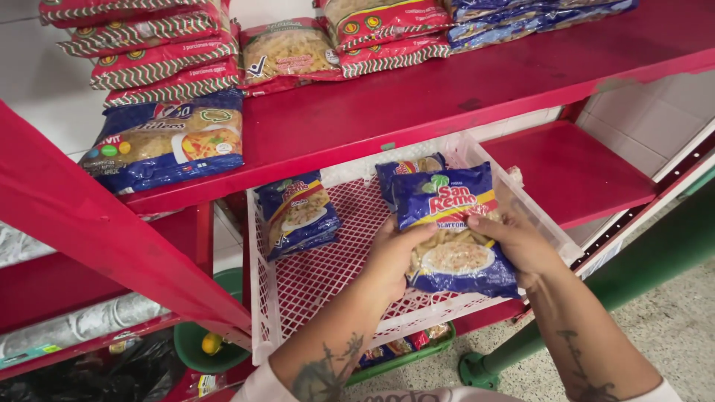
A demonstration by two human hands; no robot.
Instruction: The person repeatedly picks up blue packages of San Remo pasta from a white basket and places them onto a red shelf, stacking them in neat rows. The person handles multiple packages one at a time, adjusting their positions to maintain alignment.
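Both hands grip a blue pasta bag (454,231) above the white plastic crate (298,298): left hand (395,257) and right hand (521,242) pinch its side edges, long axis pointing away toward the red shelf (447,97).

Red shelf (447,89), stacked pasta bags (149,52) (striped), possibly lemon (211,343) below.

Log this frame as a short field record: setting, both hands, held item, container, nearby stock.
setting: red metal shelving in a store aisle
left hand: grips the left edge of the blue pasta bag
right hand: grips the bag's right edge
held item: blue pasta bag, upright, above the crate
container: white plastic crate with two more blue bags lying inside
nearby stock: red striped pasta bags stacked on the upper shelf
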